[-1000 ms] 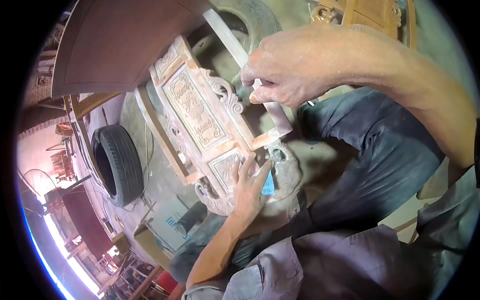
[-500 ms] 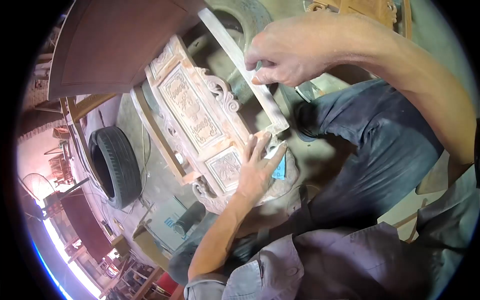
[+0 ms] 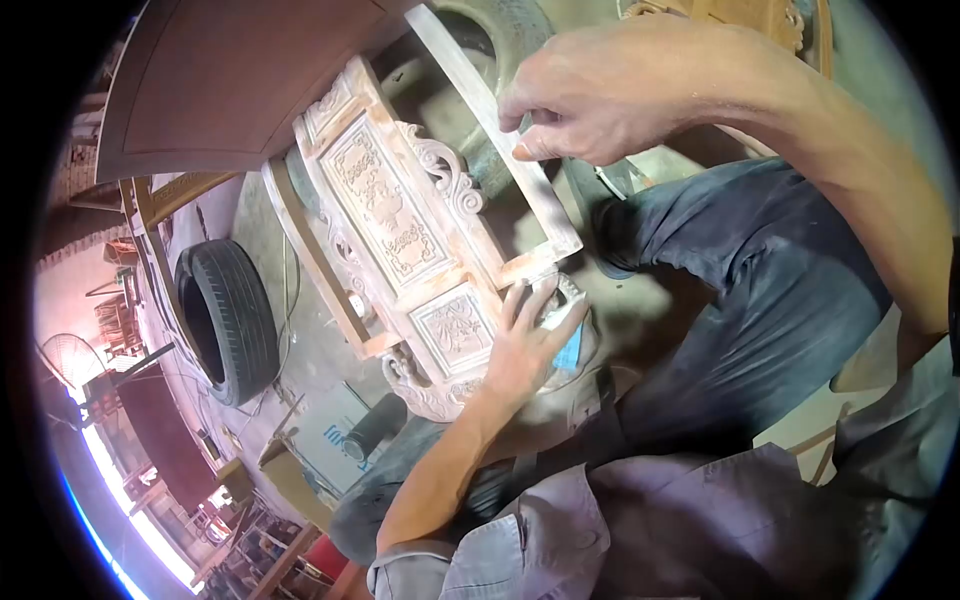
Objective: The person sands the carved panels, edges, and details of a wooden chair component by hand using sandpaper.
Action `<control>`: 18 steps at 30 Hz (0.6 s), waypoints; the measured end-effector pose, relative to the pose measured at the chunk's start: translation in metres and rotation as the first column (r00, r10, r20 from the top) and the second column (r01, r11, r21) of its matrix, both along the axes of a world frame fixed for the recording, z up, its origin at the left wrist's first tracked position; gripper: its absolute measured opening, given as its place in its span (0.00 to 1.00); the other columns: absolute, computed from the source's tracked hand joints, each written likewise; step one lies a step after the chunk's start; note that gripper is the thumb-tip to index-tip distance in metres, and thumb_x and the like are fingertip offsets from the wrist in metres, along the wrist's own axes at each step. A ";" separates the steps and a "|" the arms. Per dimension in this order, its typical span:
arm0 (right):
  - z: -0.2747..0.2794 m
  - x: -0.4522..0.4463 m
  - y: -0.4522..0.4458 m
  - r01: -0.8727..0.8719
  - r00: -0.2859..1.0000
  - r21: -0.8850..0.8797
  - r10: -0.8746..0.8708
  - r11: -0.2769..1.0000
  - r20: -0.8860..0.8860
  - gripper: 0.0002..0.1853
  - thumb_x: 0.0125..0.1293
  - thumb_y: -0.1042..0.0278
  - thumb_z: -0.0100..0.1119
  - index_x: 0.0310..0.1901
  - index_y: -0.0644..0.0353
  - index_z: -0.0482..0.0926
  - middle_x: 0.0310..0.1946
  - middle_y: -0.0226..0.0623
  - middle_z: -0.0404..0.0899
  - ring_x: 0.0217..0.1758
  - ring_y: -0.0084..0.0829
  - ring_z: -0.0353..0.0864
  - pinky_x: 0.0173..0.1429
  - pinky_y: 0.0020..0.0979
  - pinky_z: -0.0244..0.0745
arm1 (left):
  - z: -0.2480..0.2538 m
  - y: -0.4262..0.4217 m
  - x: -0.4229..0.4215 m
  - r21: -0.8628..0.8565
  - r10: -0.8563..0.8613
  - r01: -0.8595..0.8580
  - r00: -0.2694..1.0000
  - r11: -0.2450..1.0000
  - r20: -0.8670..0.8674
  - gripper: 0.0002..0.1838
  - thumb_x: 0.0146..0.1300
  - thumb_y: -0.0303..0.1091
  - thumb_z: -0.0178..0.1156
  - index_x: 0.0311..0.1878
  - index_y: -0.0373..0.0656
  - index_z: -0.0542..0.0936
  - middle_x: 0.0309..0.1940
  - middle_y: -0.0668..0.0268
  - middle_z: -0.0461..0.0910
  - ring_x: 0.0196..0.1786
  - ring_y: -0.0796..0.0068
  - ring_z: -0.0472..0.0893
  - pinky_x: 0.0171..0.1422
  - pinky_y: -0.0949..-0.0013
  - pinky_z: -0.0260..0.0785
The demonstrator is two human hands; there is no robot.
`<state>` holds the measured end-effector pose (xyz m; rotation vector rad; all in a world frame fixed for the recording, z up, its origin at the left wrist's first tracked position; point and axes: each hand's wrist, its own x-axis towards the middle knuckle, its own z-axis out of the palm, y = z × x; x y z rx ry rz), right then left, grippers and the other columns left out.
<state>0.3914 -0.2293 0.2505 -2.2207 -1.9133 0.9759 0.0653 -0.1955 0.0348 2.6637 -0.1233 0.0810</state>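
A carved wooden chair back (image 3: 385, 215), pale and dusty with relief panels and scrolled edges, lies tilted before me. My left hand (image 3: 525, 340) rests on its near end, fingers spread over the wood by the corner of the frame. Beside that thumb shows a blue piece (image 3: 568, 352), partly covered. My right hand (image 3: 600, 95) is closed in a pinch at the straight pale rail (image 3: 500, 135) on the right side. Whatever lies between its fingertips is hidden. A second rail (image 3: 310, 255) runs along the left side of the carved panel.
A brown board (image 3: 230, 90) stands at the upper left. One tyre (image 3: 235, 320) leans at the left, and another tyre (image 3: 520, 30) lies under the frame. A printed box (image 3: 325, 430) and a dark cylinder (image 3: 375, 425) sit near my knee. Another carved wooden piece (image 3: 750, 20) is at the top.
My right hand has shifted slightly right and down along the rail; a greenish bit seen between its fingers earlier is now hidden. My left hand has moved slightly right and down.
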 end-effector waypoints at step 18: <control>-0.012 0.012 0.003 -0.009 0.999 0.025 0.010 1.000 -0.042 0.22 0.79 0.52 0.59 0.55 0.65 0.88 0.37 0.51 0.88 0.42 0.52 0.88 0.48 0.49 0.80 | -0.004 0.017 -0.017 -0.015 0.063 -0.063 0.997 0.998 0.050 0.47 0.54 0.23 0.65 0.82 0.52 0.74 0.38 0.61 0.85 0.82 0.51 0.69 0.88 0.33 0.54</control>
